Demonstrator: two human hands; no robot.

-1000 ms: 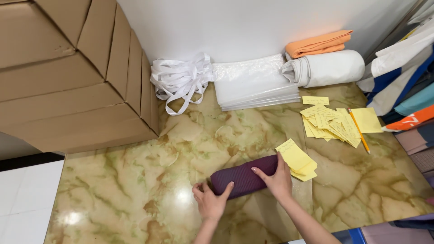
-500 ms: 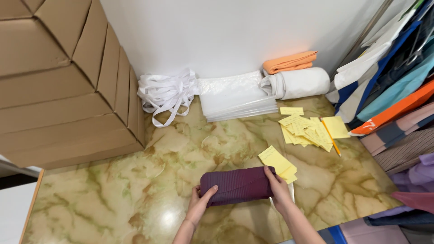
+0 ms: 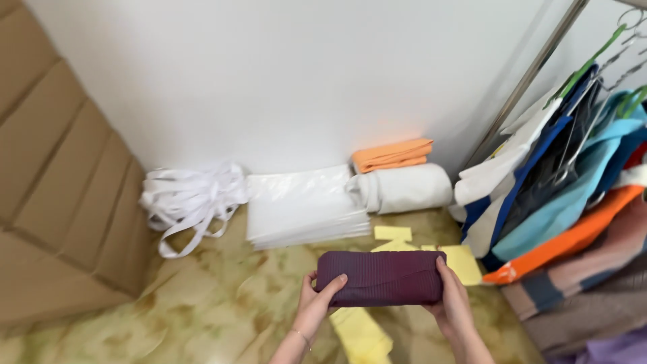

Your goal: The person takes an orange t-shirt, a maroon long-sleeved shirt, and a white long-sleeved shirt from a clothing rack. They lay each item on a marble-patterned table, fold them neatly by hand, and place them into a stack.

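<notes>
I hold a folded dark purple cloth (image 3: 381, 278) up in front of me, above the marbled floor (image 3: 222, 303). My left hand (image 3: 318, 305) grips its left end, thumb over the front. My right hand (image 3: 451, 302) grips its right end. Yellow paper slips (image 3: 360, 334) lie on the floor below and behind the cloth.
Stacked cardboard boxes (image 3: 60, 202) fill the left. Against the white wall lie a tangle of white straps (image 3: 189, 199), a stack of clear plastic bags (image 3: 303, 209), a white fabric roll (image 3: 404, 189) and a folded orange cloth (image 3: 392, 155). Colourful garments (image 3: 573, 202) hang on a rack at right.
Both hands lifted the purple cloth off the floor and raised it. My view tilted up toward the wall and swung right, showing the garment rack.
</notes>
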